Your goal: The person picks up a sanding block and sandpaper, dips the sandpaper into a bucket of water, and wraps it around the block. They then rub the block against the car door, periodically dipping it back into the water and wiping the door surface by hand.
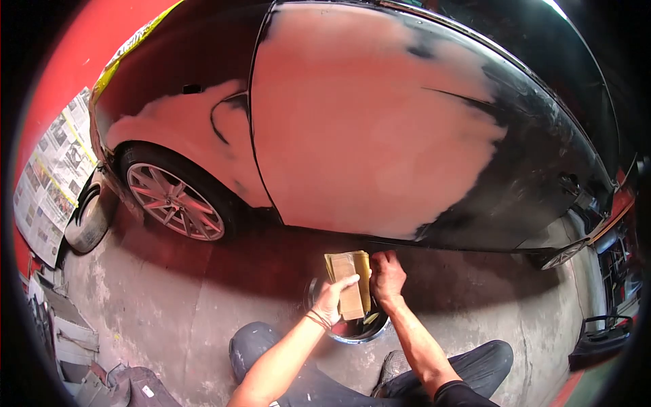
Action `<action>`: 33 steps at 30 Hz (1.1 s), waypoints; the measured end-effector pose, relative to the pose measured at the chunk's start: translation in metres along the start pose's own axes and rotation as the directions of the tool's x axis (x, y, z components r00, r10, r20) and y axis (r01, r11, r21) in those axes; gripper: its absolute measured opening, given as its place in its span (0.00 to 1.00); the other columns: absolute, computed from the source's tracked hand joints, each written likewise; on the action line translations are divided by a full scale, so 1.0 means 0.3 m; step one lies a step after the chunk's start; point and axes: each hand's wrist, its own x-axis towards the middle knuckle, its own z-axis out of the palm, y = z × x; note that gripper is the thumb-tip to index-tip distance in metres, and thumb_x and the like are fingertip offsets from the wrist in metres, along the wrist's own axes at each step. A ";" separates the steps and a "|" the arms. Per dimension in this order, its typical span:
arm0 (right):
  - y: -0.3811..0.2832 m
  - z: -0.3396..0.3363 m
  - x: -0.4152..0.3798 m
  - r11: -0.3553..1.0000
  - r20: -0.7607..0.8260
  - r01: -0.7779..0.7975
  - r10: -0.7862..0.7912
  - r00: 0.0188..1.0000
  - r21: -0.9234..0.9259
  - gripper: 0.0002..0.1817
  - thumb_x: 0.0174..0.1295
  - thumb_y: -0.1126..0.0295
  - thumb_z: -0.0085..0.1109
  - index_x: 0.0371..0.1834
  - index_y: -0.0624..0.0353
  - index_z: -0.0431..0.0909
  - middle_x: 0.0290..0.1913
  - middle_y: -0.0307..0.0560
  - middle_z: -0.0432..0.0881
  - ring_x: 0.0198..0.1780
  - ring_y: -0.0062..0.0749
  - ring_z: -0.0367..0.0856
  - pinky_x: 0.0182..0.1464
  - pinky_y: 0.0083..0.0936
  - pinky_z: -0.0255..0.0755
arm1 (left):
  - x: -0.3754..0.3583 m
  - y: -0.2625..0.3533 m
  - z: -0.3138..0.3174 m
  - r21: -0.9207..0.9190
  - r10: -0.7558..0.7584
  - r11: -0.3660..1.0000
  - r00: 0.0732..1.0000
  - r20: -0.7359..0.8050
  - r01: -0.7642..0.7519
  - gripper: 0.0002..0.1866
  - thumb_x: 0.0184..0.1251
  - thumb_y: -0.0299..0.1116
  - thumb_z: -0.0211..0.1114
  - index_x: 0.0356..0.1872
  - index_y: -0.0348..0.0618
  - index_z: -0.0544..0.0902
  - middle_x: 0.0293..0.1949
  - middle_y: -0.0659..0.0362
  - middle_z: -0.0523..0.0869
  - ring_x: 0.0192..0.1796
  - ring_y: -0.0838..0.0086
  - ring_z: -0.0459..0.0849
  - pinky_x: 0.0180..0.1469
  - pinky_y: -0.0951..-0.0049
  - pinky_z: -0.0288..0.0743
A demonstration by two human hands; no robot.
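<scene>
My left hand (328, 302) is closed around a flat tan sanding block (350, 300), its thumb lying across the face. Behind the block and along its right side shows a yellowish sheet (364, 278) that looks like sandpaper. Just to the right, my right hand (388, 277) is curled with its fingers pressed together; whatever they hold, if anything, is hidden. Below both hands, between my legs, stands a round bucket (366, 338) with dark contents, partly covered by the block and left hand.
A dark car door (380, 136) with a large reddish patch fills the view ahead. To its left are the fender (169, 122) and wheel (175, 202). Newspaper masking (57, 176) hangs at far left. Dark panels lie at right, and grey parts (74, 339) lie at lower left.
</scene>
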 end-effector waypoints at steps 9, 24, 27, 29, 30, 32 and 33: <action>-0.147 0.012 -0.014 0.578 0.297 -0.469 0.370 0.880 0.668 0.17 0.72 0.68 0.78 0.58 0.66 0.91 0.46 0.45 0.96 0.47 0.19 0.89 0.54 0.23 0.83 | 0.009 0.056 -0.136 -0.004 -0.011 1.000 1.000 -0.008 0.011 0.22 0.75 0.34 0.75 0.67 0.42 0.85 0.56 0.55 0.92 0.56 0.65 0.94 0.61 0.56 0.91; -0.254 -0.012 -0.023 0.493 0.337 -0.494 0.376 0.863 0.716 0.15 0.75 0.69 0.75 0.59 0.66 0.92 0.46 0.39 0.95 0.47 0.19 0.87 0.53 0.25 0.83 | -0.002 0.090 -0.155 -0.106 -0.005 0.994 1.000 -0.027 0.002 0.20 0.75 0.37 0.73 0.62 0.39 0.88 0.55 0.55 0.94 0.56 0.66 0.94 0.63 0.61 0.89; -0.261 -0.051 -0.018 0.398 0.429 -0.530 0.319 0.845 0.748 0.19 0.80 0.60 0.67 0.60 0.65 0.92 0.45 0.41 0.94 0.45 0.21 0.87 0.51 0.27 0.82 | -0.012 0.116 -0.156 -0.112 -0.044 0.993 0.999 0.015 0.045 0.20 0.74 0.38 0.74 0.61 0.39 0.88 0.54 0.55 0.94 0.55 0.67 0.94 0.62 0.62 0.89; -0.243 -0.034 -0.024 0.362 0.487 -0.554 0.266 0.832 0.749 0.19 0.83 0.59 0.64 0.60 0.65 0.91 0.43 0.39 0.93 0.43 0.20 0.86 0.49 0.26 0.82 | -0.024 0.124 -0.144 -0.104 -0.069 0.992 0.997 0.045 0.074 0.20 0.74 0.38 0.75 0.61 0.39 0.88 0.53 0.55 0.94 0.55 0.67 0.94 0.62 0.62 0.89; -0.249 -0.034 -0.019 0.335 0.503 -0.562 0.252 0.827 0.756 0.19 0.84 0.59 0.62 0.61 0.64 0.91 0.43 0.38 0.93 0.43 0.19 0.85 0.48 0.26 0.81 | -0.029 0.123 -0.139 -0.104 -0.074 0.991 0.996 0.058 0.080 0.20 0.74 0.38 0.75 0.61 0.40 0.88 0.53 0.55 0.94 0.55 0.67 0.94 0.62 0.62 0.89; -0.243 -0.027 -0.003 0.342 0.529 -0.565 0.199 0.825 0.751 0.20 0.87 0.58 0.58 0.62 0.63 0.91 0.44 0.38 0.93 0.44 0.19 0.85 0.49 0.25 0.81 | -0.033 0.121 -0.136 -0.109 -0.065 0.991 0.995 0.074 0.073 0.20 0.74 0.38 0.75 0.61 0.40 0.88 0.53 0.56 0.94 0.54 0.67 0.94 0.62 0.62 0.89; -0.240 -0.022 0.001 0.354 0.532 -0.563 0.190 0.825 0.746 0.21 0.87 0.58 0.58 0.63 0.63 0.91 0.44 0.38 0.93 0.44 0.19 0.85 0.49 0.25 0.81 | -0.035 0.120 -0.137 -0.113 -0.053 0.992 0.996 0.076 0.062 0.20 0.74 0.38 0.75 0.61 0.40 0.88 0.52 0.56 0.94 0.54 0.67 0.94 0.61 0.62 0.89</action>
